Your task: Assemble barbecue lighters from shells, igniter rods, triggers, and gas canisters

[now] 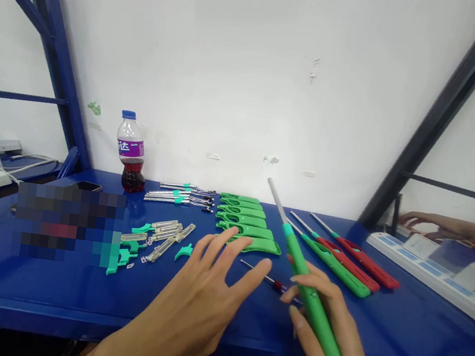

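My right hand (332, 325) is closed around a green long-nosed lighter (310, 292), its metal tube pointing up and to the left. My left hand (205, 290) is open, its fingers spread just above the blue table, reaching toward a stack of green lighter shells (243, 217). A thin screwdriver with a red handle (270, 280) lies on the table between my two hands.
Three assembled lighters, one green (335, 264) and two red (362, 261), lie to the right. Metal tubes (178, 193), small clear parts (166, 236) and teal triggers (120, 253) lie to the left. A purple-labelled bottle (131, 152) stands by the wall. A power strip (435, 274) and another person's arm (453, 230) are far right.
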Demonstrator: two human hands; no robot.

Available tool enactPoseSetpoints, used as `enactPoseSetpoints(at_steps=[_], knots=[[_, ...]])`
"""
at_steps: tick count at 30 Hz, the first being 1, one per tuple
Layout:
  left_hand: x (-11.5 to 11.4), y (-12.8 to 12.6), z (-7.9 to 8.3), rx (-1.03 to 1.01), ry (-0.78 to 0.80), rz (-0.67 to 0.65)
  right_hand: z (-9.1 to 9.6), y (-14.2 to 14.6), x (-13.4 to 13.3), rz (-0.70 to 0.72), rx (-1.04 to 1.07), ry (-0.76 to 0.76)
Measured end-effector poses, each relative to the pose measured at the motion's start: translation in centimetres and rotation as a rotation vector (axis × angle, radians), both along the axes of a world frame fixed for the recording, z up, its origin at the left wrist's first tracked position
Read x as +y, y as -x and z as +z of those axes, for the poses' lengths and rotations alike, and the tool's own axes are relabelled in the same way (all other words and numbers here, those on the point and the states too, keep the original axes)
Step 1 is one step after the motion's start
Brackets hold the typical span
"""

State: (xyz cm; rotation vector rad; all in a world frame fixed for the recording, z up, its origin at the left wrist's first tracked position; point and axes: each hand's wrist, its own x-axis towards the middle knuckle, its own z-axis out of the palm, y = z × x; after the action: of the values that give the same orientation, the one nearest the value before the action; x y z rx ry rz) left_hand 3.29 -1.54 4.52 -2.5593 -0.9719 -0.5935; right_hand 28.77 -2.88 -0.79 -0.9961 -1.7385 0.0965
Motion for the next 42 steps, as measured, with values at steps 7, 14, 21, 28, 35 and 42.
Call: enactPoseSetpoints(at_steps=[7,14,21,28,35,42], knots=[[1.4,1.0,-0.6,-0.044,-0.020,0.064,-0.7,-9.1,-0.1,-0.213,-0.348,0.125],[4.0,0.7,-2.8,0.129,0.060,0.173,-2.4,-11.4,1.8,-0.279,-0.386,0.214],[8.3,0.0,-1.5,0.266,0.103,0.191,-2.3,-11.1,2.5,-0.344,-0.427,0.086],[9.3,-0.2,-1.4,0.295,0.127,0.169,-0.5,-5.4,2.6,-0.151,-0.446,0.105],[9.5,0.3,-1.1,0.117,0.201,0.139,-1.0,-3.8,3.0,-0.022,-0.482,0.207],[6.8,2.0,0.0,-0.201,0.297,0.106,-1.0,-7.4,0.6,-0.172,-0.456,0.279]])
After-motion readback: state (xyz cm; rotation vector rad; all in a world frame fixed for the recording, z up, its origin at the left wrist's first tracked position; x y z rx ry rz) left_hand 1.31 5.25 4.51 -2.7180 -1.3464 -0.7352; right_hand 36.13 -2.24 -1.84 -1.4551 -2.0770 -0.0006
